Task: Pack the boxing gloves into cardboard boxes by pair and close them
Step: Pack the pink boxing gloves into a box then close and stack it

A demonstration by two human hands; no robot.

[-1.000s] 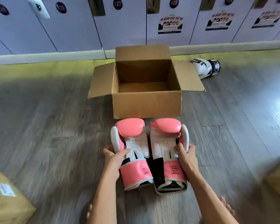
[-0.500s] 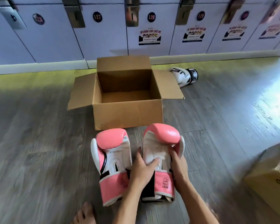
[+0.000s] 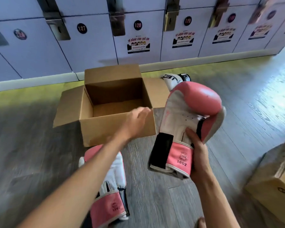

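Wood floor [image 3: 155, 195], pink-white glove [image 3: 187, 116], "10OZ" cuff

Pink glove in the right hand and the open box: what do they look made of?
Pink glove: looks like smooth synthetic or real leather, judging by the soft sheen on its padding; black strap at the cuff. Open box: plain brown cardboard, matte, with creased flaps.

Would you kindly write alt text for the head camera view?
The right hand holds a pink boxing glove up while the left hand reaches to the open cardboard box. The matching glove lies on the floor.
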